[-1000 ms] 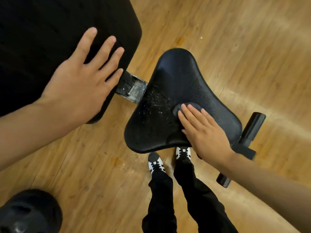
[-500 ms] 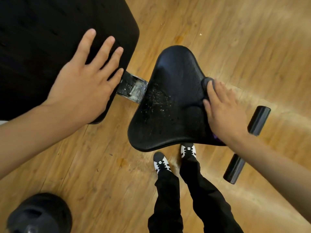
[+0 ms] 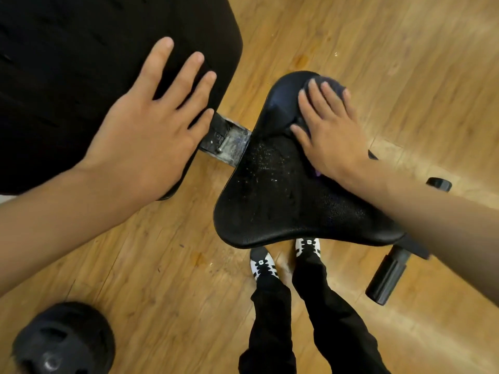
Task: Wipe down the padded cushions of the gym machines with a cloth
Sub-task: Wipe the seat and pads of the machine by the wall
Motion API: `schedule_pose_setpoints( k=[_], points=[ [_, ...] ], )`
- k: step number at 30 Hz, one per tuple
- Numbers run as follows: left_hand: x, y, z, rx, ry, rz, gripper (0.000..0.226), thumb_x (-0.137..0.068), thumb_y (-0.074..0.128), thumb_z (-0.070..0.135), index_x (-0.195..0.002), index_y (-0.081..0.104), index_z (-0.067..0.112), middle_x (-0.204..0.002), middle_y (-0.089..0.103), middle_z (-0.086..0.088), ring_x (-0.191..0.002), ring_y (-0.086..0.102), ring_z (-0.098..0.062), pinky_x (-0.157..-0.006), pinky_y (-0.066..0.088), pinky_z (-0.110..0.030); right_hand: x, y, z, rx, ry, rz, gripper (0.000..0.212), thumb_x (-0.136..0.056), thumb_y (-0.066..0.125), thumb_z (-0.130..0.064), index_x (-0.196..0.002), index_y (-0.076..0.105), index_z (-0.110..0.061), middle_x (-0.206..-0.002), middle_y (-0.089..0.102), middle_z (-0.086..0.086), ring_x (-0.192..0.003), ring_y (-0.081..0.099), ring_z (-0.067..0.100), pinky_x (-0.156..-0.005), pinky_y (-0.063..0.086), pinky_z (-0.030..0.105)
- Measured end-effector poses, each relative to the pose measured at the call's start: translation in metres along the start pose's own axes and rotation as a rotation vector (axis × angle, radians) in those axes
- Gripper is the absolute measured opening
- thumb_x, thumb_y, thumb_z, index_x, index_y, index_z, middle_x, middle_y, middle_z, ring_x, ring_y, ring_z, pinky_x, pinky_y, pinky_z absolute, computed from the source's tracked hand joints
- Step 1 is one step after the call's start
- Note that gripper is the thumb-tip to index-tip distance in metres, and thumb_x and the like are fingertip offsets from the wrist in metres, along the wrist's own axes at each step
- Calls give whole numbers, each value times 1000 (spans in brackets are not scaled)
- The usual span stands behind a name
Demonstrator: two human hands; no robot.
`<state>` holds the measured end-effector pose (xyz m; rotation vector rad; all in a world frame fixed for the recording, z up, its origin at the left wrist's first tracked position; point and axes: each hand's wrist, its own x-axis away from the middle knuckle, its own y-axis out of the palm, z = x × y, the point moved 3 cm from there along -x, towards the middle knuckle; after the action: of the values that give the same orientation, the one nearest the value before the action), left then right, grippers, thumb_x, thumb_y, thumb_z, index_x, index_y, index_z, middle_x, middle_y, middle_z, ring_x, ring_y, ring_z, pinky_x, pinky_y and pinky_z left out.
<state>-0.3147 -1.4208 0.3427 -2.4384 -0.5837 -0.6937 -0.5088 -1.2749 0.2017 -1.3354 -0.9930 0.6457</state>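
Wood floor [image 3: 405,49] | right hand [image 3: 332,136] flat on cloth [image 3: 336,84], now at seat [image 3: 283,206] tip | left hand [image 3: 145,130] flat, unmoved

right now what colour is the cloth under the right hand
Dark purple; the cloth shows best in the head view, under the right hand.

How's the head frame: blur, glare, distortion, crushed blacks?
Head view: floorboards bow from the wide-angle lens; warm glare streaks the wood floor at right; the back pad under the left hand is crushed to near-featureless black; the right hand on the cloth looks slightly soft; the seat pad texture is crisp.
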Motion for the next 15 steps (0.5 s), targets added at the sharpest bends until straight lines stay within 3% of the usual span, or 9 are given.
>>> schedule_pose_setpoints(
  k=[3, 5, 7, 9, 12, 15],
  points=[
    [0, -2, -1, 16, -1, 8, 73, -102, 5, 46, -158, -21, 7, -162, -28, -35, -151, -21, -57, -118, -11, -75, 7, 2, -19, 12, 133, -42, 96, -99, 20, -75, -161, 12, -2, -170, 8, 16, -158, 4, 29, -127, 8, 49],
    [1, -1, -3, 40, 0, 9, 74, -103, 9, 46, -160, -18, 7, -161, -29, -36, -150, -22, -58, -118, -11, -75, 75, 5, -46, 66, 19, -101, 104, -96, 20, -79, -161, 8, 1, -170, 4, 19, -158, 1, 31, -127, 8, 50],
    [0, 1, -4, 59, 13, 15, 74, -104, 13, 46, -161, -15, 7, -160, -30, -37, -149, -23, -59, -117, -12, -76, 132, 7, -57, 87, -168, -125, 91, -102, 27, -69, -161, 15, -1, -170, 9, 17, -158, 5, 30, -128, 10, 48],
    [0, 1, -4, 78, 27, 22, 75, -104, 15, 46, -161, -14, 7, -160, -29, -37, -149, -23, -60, -116, -13, -77, 112, 7, -42, 54, -284, -111, 78, -105, 25, -60, -160, 25, -5, -169, 18, 11, -157, 14, 26, -128, 13, 45],
    [-2, 4, 0, 66, 20, 12, 77, -104, 16, 49, -161, -15, 7, -160, -30, -37, -149, -24, -60, -115, -14, -78, 8, 2, -19, 26, -148, -39, 74, -105, 20, -56, -159, 29, -7, -167, 24, 13, -155, 21, 28, -126, 14, 46],
    [-2, 4, 2, 58, 9, 18, 79, -102, 15, 52, -159, -17, 8, -161, -29, -36, -149, -24, -59, -116, -13, -77, -35, 1, -11, -30, 78, 16, 66, -107, 16, -49, -161, 24, -11, -169, 19, 11, -157, 14, 28, -127, 8, 47]
  ],
)
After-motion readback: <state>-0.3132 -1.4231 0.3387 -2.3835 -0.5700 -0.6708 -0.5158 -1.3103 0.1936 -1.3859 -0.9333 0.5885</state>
